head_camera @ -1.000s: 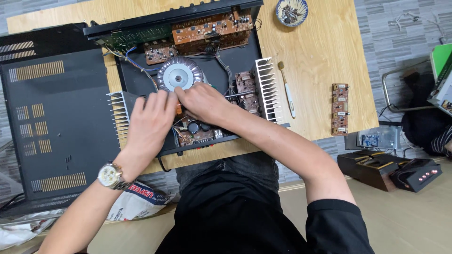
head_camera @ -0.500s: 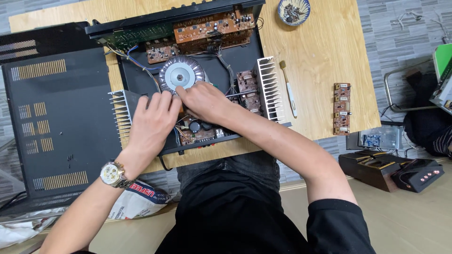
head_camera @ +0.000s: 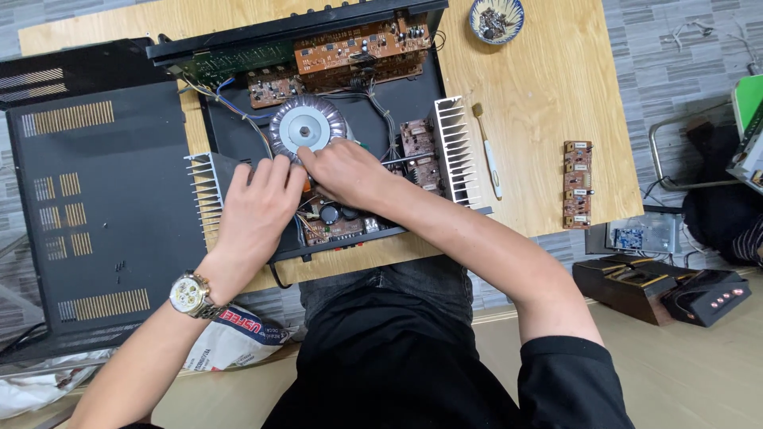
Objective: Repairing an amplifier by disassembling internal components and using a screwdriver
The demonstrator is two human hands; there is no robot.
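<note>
Inside the opened amplifier chassis [head_camera: 238, 143], on the wooden table [head_camera: 540, 103], both hands are pressed together just below the toroidal transformer [head_camera: 306, 127]. The left hand [head_camera: 258, 210] lies flat and the right hand [head_camera: 346, 171] is curled, but what is held cannot be told. A hidden part there seems to be worked loose; careful pulling between the wires is called for next.

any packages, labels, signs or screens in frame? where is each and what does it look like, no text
White plastic bag: below the table's near edge, under the left hand's wrist; crumpled, with red print.
Green and white box: far right edge, cut off by the frame; kind unclear.
Screens or signs: none visible. The right hand is inside the open black chassis, which shows only bare boards.
</note>
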